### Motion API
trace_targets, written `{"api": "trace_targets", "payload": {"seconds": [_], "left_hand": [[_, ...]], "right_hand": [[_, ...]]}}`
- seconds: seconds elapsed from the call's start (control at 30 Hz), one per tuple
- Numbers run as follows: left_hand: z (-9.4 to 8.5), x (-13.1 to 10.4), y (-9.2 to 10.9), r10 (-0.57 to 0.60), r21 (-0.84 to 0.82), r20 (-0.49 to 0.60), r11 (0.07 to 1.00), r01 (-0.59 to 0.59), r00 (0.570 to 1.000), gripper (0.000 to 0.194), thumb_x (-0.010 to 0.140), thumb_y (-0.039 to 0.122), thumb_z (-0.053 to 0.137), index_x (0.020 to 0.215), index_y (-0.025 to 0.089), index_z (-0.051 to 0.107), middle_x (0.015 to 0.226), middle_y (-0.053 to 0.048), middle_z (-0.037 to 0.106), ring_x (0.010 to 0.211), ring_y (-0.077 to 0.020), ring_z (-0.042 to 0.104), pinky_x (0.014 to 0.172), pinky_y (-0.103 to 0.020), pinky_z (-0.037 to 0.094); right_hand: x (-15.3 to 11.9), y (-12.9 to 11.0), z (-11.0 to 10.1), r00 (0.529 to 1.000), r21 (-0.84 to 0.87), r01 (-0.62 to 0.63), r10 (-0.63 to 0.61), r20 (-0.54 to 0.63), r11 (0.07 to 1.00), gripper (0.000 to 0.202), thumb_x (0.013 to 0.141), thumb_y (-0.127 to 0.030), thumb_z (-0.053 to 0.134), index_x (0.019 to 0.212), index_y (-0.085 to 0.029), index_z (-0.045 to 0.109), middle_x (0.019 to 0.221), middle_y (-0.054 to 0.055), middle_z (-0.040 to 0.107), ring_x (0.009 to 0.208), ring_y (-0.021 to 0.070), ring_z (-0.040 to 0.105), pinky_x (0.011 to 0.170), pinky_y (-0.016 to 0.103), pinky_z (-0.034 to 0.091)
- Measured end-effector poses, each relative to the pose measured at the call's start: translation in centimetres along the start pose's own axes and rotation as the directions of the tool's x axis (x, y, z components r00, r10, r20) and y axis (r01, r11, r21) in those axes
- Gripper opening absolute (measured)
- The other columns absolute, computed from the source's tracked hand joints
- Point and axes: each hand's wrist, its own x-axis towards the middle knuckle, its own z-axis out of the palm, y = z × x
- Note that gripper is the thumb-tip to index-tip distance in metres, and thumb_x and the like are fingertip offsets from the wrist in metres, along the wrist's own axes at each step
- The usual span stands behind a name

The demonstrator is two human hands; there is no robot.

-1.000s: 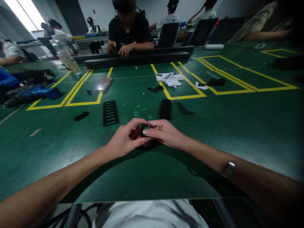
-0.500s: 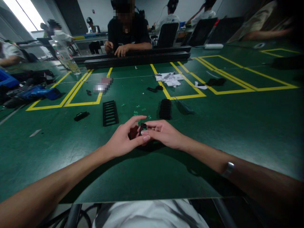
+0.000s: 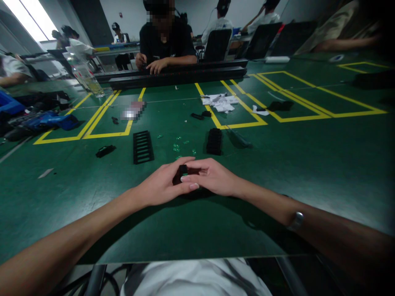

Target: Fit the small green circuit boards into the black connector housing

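Close to the table's near side, a small black part (image 3: 183, 169) with a bit of green on it sits between my two hands. My left hand (image 3: 162, 183) curls around its left and far side, thumb stretched below it. From the right, my right hand (image 3: 216, 176) pinches it with thumb and fingers; some fingertips and the part's underside are hidden. Just beyond my hands lie several small green circuit boards (image 3: 176, 148). A black slotted tray (image 3: 142, 147) is to their left, a black ribbed block (image 3: 214, 142) to their right.
The green table (image 3: 123, 230) carries yellow tape outlines. A black part (image 3: 105, 151) lies at left, blue power tools (image 3: 55, 122) farther left. White papers (image 3: 220, 102), a clear bottle (image 3: 88, 76) and long black rails (image 3: 182, 76) stand farther back, where another person sits.
Both hands have shifted slightly down, and the black part has turned more upright. My left fingers have come down and closer over it, nearer to my right hand.
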Motion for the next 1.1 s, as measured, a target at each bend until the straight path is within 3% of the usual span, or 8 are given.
{"api": "trace_targets", "payload": {"seconds": [0.23,0.47,1.1], "left_hand": [[0.07,-0.02,-0.35,0.063,0.023,0.009,0.998,-0.063,0.998,0.07,0.09,0.045,0.067,0.148,0.019,0.039,0.139,-0.015,0.059,0.123,-0.0293,0.061,0.103,-0.044,0.049],[-0.02,0.04,0.01,0.085,-0.017,0.039,0.996,-0.084,0.996,0.049,0.094,0.042,0.062,0.134,0.018,0.048,0.13,-0.013,0.063,0.116,-0.025,0.064,0.097,-0.037,0.051],[-0.03,-0.26,0.27,0.057,-0.034,0.056,0.998,-0.055,0.997,0.045,0.097,0.042,0.057,0.133,0.017,0.047,0.115,-0.01,0.069,0.094,-0.0198,0.068,0.081,-0.03,0.052]], "right_hand": [[-0.23,-0.02,0.03,1.0,-0.032,-0.003,0.004,0.026,0.999,0.024,0.089,-0.035,0.071,0.098,-0.014,0.074,0.091,0.004,0.071,0.081,0.0171,0.064,0.072,0.028,0.051],[-0.16,0.08,0.08,0.999,-0.019,-0.019,0.019,0.039,1.0,0.023,0.089,-0.033,0.07,0.099,-0.012,0.073,0.09,0.004,0.07,0.08,0.015,0.063,0.07,0.024,0.049],[-0.23,0.02,0.09,0.997,0.009,-0.057,0.057,0.061,0.998,0.026,0.089,-0.037,0.07,0.091,-0.012,0.07,0.079,0.002,0.064,0.071,0.0133,0.06,0.064,0.023,0.047]]}}
